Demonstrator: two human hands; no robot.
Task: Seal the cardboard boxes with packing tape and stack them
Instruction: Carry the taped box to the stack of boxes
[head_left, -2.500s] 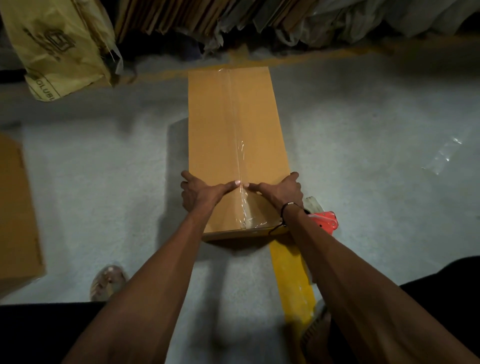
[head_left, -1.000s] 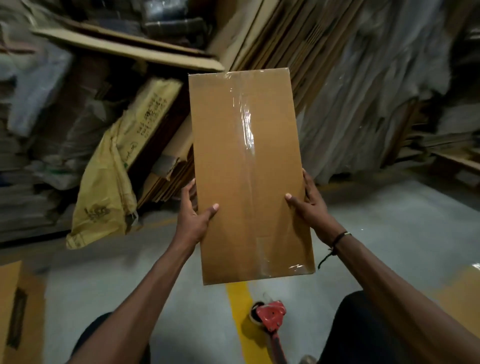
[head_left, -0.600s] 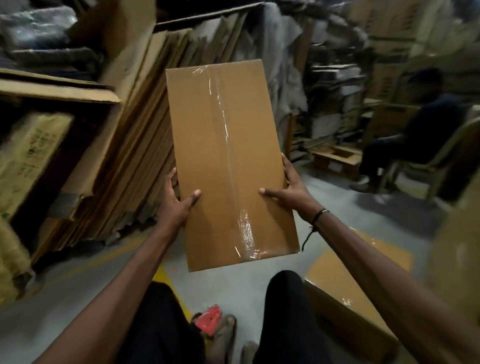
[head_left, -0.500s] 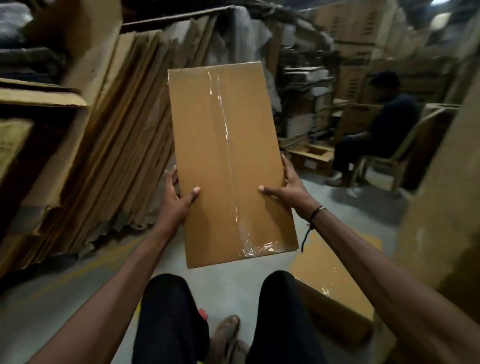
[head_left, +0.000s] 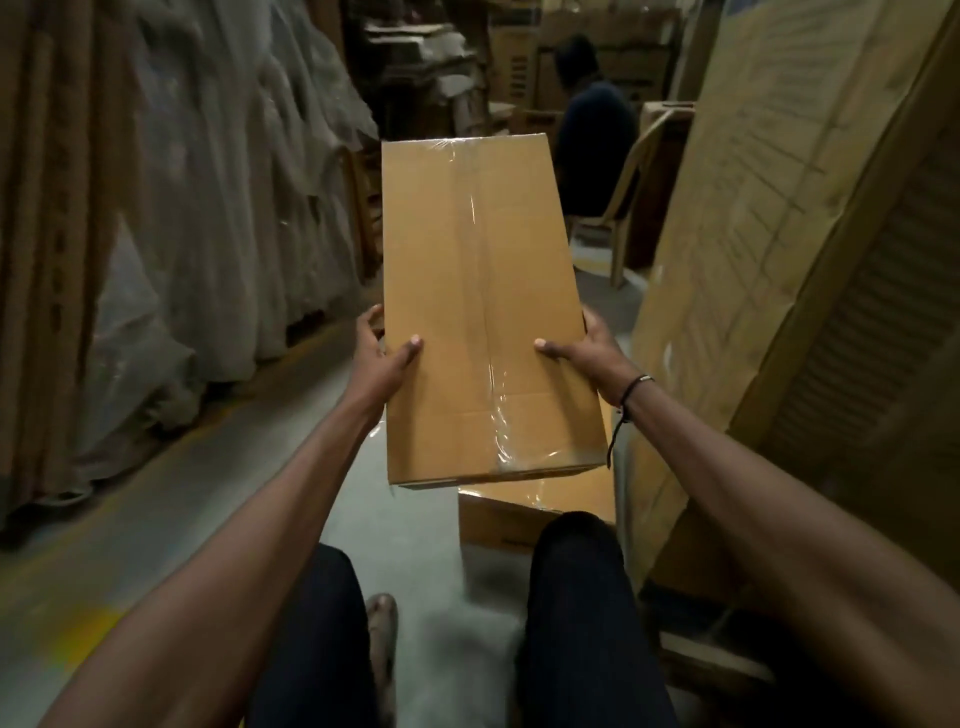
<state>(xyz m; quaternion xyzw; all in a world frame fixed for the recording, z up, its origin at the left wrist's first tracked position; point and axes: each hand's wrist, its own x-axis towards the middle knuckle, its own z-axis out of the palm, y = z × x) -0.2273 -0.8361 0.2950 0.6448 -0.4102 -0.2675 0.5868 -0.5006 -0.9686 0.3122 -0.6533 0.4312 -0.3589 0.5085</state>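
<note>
A taped cardboard box (head_left: 480, 312) is held in the air above a grey concrete floor (head_left: 415, 519), gripped at its sides by the left hand (head_left: 382, 358) and right hand (head_left: 584, 353), thumbs on top. A second sealed box (head_left: 540, 512) is seen lying below on the floor, flanked by flattened cardboard sheets (head_left: 779, 234) and plastic-wrapped stock (head_left: 208, 208).

A seated person (head_left: 592, 124) faces plastic-wrapped stacks (head_left: 218, 208).

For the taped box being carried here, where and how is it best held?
By its two long side edges near the close end, one hand from each side, as the left hand and right hand do on the taped box: it is long, flat and too wide for one hand.
</note>
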